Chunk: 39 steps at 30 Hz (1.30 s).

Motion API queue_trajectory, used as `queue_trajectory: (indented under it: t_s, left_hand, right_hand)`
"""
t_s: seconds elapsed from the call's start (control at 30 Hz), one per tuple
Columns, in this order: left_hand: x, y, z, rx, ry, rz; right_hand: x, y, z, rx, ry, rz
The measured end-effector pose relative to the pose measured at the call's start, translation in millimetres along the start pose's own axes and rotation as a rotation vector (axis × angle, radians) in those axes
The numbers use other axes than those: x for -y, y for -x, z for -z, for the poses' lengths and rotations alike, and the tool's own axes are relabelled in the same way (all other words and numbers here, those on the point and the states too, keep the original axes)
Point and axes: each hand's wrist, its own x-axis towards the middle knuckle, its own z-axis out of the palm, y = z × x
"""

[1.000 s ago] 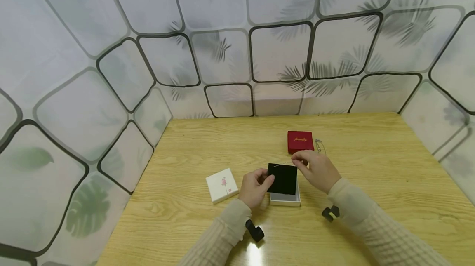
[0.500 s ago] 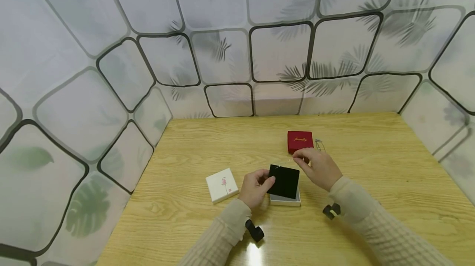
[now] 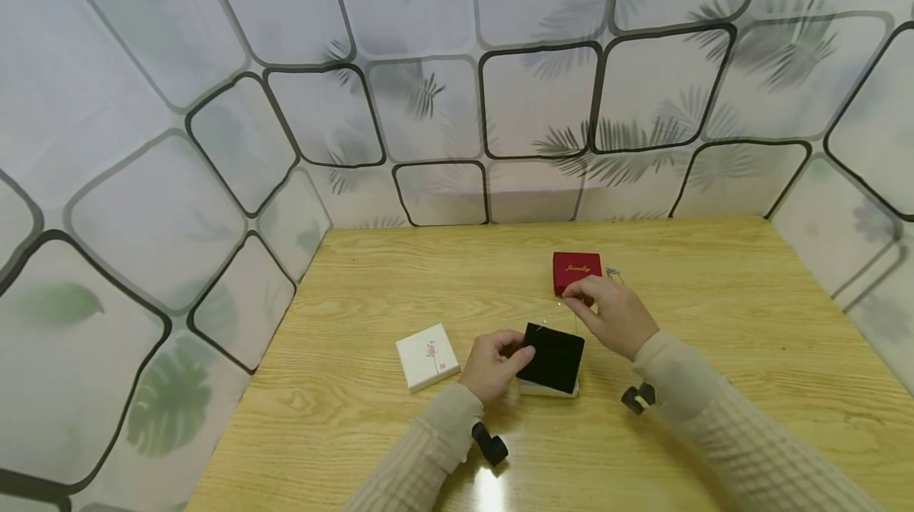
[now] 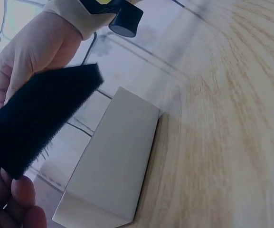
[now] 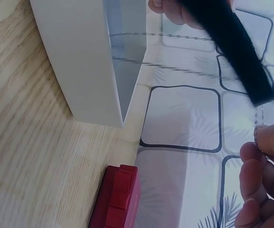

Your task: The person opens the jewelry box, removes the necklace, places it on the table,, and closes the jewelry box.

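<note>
My left hand (image 3: 493, 365) grips the left edge of a square black foam pad (image 3: 555, 357), thumb on its face. The pad is tilted above a white box base (image 3: 548, 390), mostly covering it in the head view. Beyond the pad's far edge, my right hand (image 3: 612, 315) pinches a thin silver chain between thumb and fingertips. In the right wrist view, two strands of the chain (image 5: 151, 64) run between the pad and the inside of the box, and short strands link the pad to my right fingertips (image 5: 269, 137). The pad's underside is hidden in the head view.
A white lid (image 3: 428, 357) with a pink flower lies left of my left hand. Behind my right hand stands a red jewelry box (image 3: 577, 267), with a small silvery piece of jewelry (image 3: 612, 272) beside it. Patterned curtains (image 3: 543, 99) border the wooden table (image 3: 343, 417).
The black pad has turned clockwise and shifted slightly right and nearer. My right hand has moved a little away from the pad, drawing the chain farther off its edge.
</note>
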Motion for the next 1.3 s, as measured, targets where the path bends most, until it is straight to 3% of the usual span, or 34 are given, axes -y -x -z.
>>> queue_trajectory:
  t_s: [0.47,0.97,1.17,1.3]
  left_hand:
    - [3.4,0.1,1.8,0.121,0.035,-0.137]
    - [5.7,0.7,1.3,0.109,0.017,-0.116]
    - [5.9,0.2,1.8,0.112,0.025,-0.142]
    - [5.2,0.5,3.0,0.119,0.025,-0.115]
  right_hand:
    - [0,-5.8,2,0.018,-0.008,-0.022]
    - [1,-21.5,5,-0.03,-0.023,0.039]
    - [1,-27.2,6,-0.014,-0.019,0.006]
    - [-2,-28.2,7,-0.003,-0.009,-0.035]
